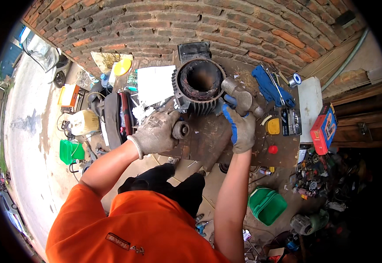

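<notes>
A finned electric motor housing (196, 105) stands on the workbench in front of me, its round bore facing up and dark, burnt-looking windings around the inside. My left hand (156, 131), in a grey knit glove, is closed around a short round metal piece (181, 130) with a recessed end, just left of and nearer than the housing. My right hand (242, 131), in a grey and blue glove, is closed on a heavy hammer (244, 99) close to its head. That worn steel head lies beside the housing's right side; most of the handle is hidden.
Right of the hammer are a blue cloth (269, 85) with tools, a yellow container (273, 126), a socket set (291, 121) and a red box (323, 129). Left lie white paper (156, 83) and a black tool bag (113, 116). A brick wall (191, 26) closes the back.
</notes>
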Action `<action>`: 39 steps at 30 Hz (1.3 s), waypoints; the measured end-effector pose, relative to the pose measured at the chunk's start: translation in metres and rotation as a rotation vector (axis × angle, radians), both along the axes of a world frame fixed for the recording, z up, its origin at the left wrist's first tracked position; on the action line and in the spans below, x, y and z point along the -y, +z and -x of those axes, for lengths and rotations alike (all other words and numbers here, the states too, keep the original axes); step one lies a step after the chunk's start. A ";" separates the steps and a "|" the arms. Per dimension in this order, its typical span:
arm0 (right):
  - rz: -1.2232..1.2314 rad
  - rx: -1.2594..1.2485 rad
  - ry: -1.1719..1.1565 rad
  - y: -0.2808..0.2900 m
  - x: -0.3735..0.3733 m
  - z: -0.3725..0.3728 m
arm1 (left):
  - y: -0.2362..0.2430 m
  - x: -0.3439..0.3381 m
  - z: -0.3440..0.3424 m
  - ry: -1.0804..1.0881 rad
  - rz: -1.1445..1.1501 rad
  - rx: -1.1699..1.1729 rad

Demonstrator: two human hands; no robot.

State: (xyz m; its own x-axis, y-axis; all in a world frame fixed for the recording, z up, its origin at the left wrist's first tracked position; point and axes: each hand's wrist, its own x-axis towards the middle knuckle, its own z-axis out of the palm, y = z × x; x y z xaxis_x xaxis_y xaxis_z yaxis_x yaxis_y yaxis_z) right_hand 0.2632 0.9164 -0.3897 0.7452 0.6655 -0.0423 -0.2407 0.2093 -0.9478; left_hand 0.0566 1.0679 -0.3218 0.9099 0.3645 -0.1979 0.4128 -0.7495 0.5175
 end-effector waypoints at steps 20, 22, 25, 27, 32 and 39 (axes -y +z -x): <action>0.113 0.277 -0.410 0.042 0.107 0.130 | 0.080 0.029 0.002 -0.533 -0.070 0.592; 0.077 0.311 -0.437 0.046 0.122 0.141 | 0.079 0.041 -0.016 -0.640 -0.139 0.689; 0.161 0.507 -0.437 0.037 0.138 0.149 | 0.053 0.036 -0.046 -0.658 -0.111 0.736; 0.142 0.642 -0.432 0.021 0.150 0.152 | 0.031 0.033 -0.060 -0.609 -0.083 0.795; 0.375 1.148 -0.365 0.033 0.159 0.154 | -0.009 0.028 -0.085 -0.591 -0.093 0.900; 0.433 1.599 -0.408 0.043 0.146 0.156 | -0.019 0.023 -0.096 -0.604 -0.042 0.936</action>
